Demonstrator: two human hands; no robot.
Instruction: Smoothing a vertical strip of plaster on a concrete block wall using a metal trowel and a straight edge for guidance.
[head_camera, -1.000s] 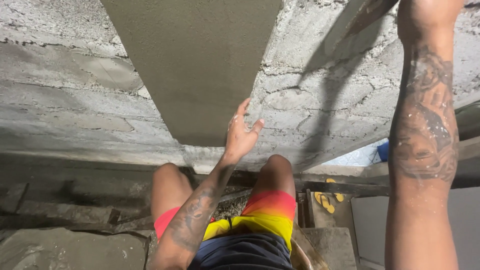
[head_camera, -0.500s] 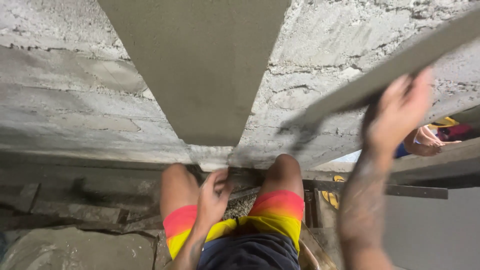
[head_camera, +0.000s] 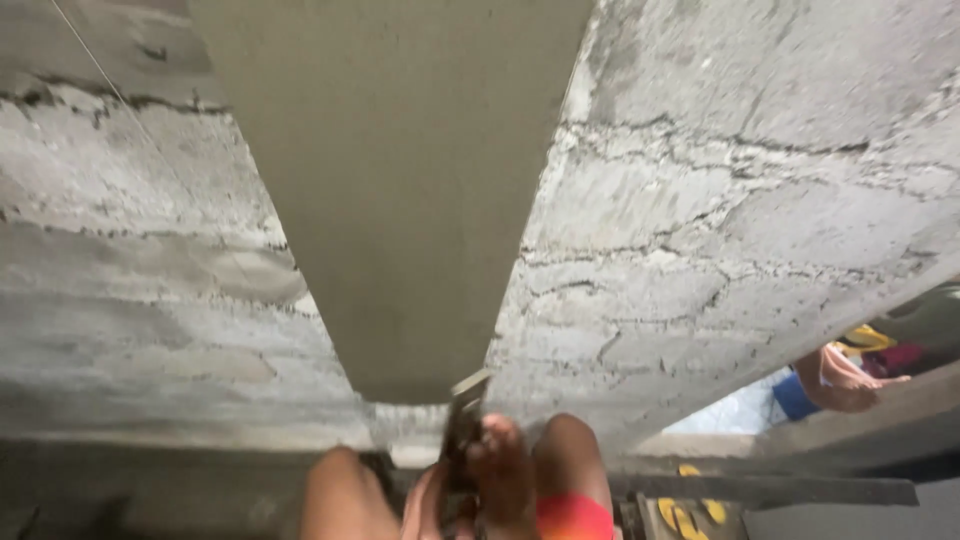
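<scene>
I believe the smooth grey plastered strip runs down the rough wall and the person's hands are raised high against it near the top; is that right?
Not quite. The smooth grey plastered strip does run down the rough cracked concrete wall, but the head view shows the hand low, near the strip's bottom end by the knees, not near the top.

2 hands (head_camera: 470, 480), 1 trowel (head_camera: 466, 400)

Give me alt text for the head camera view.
Seen from above, a hand holds a trowel at the foot of a smooth plastered strip on a rough, cracked concrete wall, above the person's bare knees.
</scene>
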